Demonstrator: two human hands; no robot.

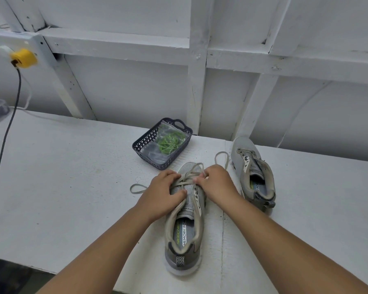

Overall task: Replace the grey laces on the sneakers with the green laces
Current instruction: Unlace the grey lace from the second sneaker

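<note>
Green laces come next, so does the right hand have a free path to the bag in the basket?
Probably yes: the bag of green laces lies uncovered in the open basket, though the right hand currently pinches the grey lace.

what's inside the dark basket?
The basket holds a clear zip bag with the green laces bunched inside. A second clear bag seems to lie under it; its contents can't be made out. The basket floor is mostly covered.

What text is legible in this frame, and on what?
"SKECHE" in green, cut off by the tongue: insole of the near grey mesh sneaker.
"MEMORY FOA", also cut off: same insole, beside the brand.
"/ FO", partly hidden: insole of the far grey mesh sneaker.
Dark marks on both sneakers' pale eyelet strips: too small to read.
Dark plastic basket and bagged green laces: no text visible.
</note>
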